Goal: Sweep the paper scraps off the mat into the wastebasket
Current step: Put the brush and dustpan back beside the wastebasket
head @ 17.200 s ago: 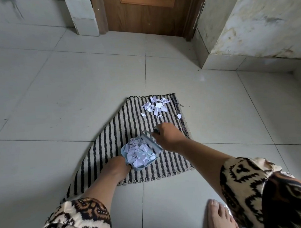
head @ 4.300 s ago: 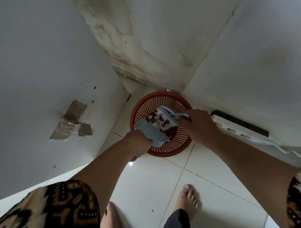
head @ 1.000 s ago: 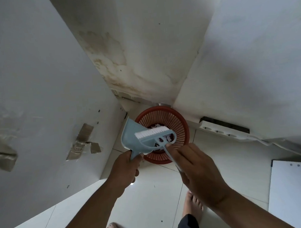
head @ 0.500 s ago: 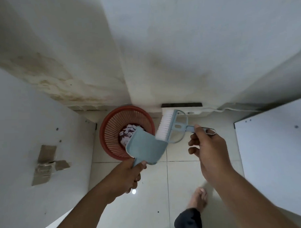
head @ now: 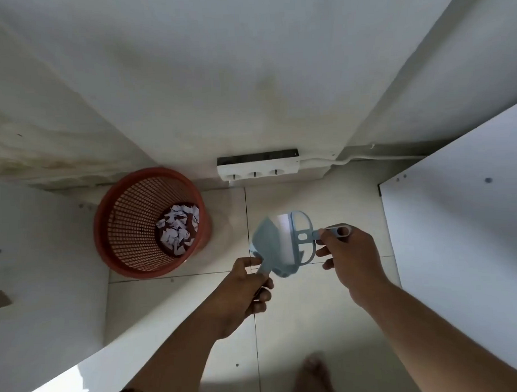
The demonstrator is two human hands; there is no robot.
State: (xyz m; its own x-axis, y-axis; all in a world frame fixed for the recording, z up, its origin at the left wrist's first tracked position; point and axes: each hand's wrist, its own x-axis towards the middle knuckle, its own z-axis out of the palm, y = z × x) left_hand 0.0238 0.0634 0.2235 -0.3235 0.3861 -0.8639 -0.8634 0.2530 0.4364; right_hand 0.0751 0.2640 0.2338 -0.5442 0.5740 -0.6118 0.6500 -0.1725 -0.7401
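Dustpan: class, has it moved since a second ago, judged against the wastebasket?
Yes. The dustpan overlapped the wastebasket then; now it is clear of its rim, to the right, gripped by the left hand.

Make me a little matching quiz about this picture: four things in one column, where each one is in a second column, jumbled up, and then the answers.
Things
1. paper scraps
2. dustpan
3. brush
4. power strip

Places
A. held by the right hand
B. at the foot of the wall
C. at the bottom of the red wastebasket
D. held by the left hand

Pairs: 1-C, 2-D, 3-A, 4-B
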